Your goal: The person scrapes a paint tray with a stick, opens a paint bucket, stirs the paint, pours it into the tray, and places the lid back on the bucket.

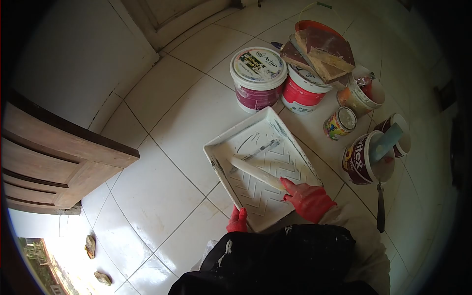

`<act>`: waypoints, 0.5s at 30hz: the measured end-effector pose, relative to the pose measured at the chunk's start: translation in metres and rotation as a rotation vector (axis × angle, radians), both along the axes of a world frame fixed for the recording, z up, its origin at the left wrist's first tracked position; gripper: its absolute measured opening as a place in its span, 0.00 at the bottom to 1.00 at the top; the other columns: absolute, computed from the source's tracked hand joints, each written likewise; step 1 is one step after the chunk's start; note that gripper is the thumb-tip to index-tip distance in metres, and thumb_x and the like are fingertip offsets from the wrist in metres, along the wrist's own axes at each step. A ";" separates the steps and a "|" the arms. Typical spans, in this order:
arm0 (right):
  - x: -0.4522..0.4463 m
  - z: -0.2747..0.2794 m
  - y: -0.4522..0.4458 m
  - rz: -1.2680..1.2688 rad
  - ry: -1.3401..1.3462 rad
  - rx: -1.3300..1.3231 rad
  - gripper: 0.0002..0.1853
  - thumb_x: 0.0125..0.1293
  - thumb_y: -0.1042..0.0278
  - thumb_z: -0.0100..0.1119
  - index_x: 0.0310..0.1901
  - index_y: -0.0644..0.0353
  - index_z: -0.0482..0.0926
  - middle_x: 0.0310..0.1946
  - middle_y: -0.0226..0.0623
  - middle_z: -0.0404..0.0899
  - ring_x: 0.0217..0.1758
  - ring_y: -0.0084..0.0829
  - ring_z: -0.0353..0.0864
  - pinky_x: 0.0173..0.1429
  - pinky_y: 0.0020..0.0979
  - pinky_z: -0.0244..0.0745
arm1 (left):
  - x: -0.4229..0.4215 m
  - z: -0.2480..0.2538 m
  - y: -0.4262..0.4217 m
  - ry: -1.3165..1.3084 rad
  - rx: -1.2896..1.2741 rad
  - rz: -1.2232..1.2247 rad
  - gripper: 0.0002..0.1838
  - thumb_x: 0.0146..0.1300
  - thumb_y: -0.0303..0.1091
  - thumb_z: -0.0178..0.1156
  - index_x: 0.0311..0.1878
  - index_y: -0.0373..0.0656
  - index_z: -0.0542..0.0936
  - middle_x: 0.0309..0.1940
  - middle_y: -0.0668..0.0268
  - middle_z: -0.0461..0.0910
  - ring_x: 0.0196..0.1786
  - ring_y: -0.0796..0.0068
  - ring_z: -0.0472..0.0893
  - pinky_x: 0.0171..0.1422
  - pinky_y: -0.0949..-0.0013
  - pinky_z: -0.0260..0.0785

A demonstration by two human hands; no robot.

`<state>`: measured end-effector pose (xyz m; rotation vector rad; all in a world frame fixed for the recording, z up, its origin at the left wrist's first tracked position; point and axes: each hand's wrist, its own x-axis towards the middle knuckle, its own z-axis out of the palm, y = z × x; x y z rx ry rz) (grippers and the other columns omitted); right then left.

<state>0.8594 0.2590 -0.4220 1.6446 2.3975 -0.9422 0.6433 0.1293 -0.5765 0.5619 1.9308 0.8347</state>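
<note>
While a white tiled floor (152, 196) stretches past a panelled wooden door (93, 157) on the left, a paint tray (292, 164) lies near the centre.
Beyond the tray's far end stand two Avian paint buckets (258, 81), with a maroon-labelled paint tub (356, 160) to the right. A pale stick (258, 173) slants over the tray's ribbed bed, its tip towards the left wall. The red-gloved right hand (310, 200) has its fingers clamped on the stick's near right end; the red-gloved left hand (237, 221) has its fingers at the near left rim, though whether they pinch it I cannot tell. Best to brace the tray firmly against sliding on the smooth tiles and keep the stick low, its strokes slow and inside the rim.
</note>
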 end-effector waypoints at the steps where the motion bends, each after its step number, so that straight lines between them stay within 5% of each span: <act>1: 0.005 0.004 0.001 0.026 -0.016 -0.035 0.27 0.71 0.59 0.55 0.69 0.51 0.62 0.39 0.48 0.83 0.43 0.50 0.82 0.44 0.47 0.74 | -0.005 0.004 0.002 0.011 -0.002 0.007 0.28 0.70 0.50 0.57 0.71 0.55 0.70 0.50 0.63 0.84 0.53 0.71 0.81 0.59 0.68 0.70; 15: -0.014 -0.022 -0.006 -0.016 0.033 0.055 0.29 0.71 0.55 0.54 0.71 0.51 0.61 0.37 0.49 0.81 0.42 0.50 0.81 0.43 0.47 0.73 | -0.007 -0.002 0.004 -0.199 0.179 -0.061 0.27 0.70 0.39 0.59 0.71 0.48 0.69 0.45 0.73 0.83 0.39 0.83 0.76 0.46 0.75 0.69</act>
